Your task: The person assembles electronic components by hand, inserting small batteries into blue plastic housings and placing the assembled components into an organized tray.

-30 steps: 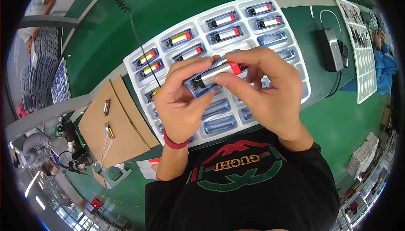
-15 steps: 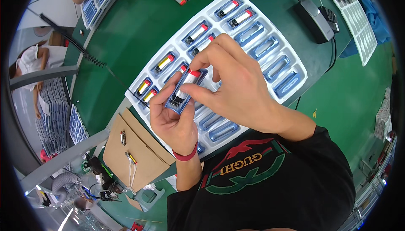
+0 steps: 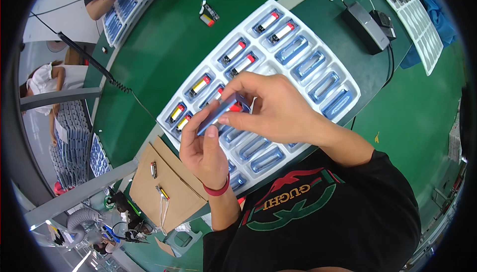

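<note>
Over the white tray (image 3: 267,68), both hands grip one narrow blue plastic case (image 3: 217,116), tilted on its side. My left hand (image 3: 204,158) supports its lower end between thumb and fingers. Fingers and thumb of my right hand (image 3: 280,107) are closed on its upper end. A red-ended battery (image 3: 235,107) shows partly inside the case; the rest is hidden by the case wall and fingers. In the tray's left and far compartments, several blue cases hold batteries with circuit boards, such as one battery (image 3: 199,85). Toward the right and near side, several blue cases (image 3: 324,87) hold no battery.
Brown cardboard (image 3: 174,177) with two loose battery pieces lies left of the tray. A black power box (image 3: 366,27) with a cable stands at right. A coiled cord (image 3: 110,78) hangs at left. Another person's arm (image 3: 97,7) is at the far left, beside another tray (image 3: 119,18).
The blue case has turned from open face up, battery in full sight, onto its side. My right fingers have shifted from the battery to the case's upper end. The view has shifted slightly.
</note>
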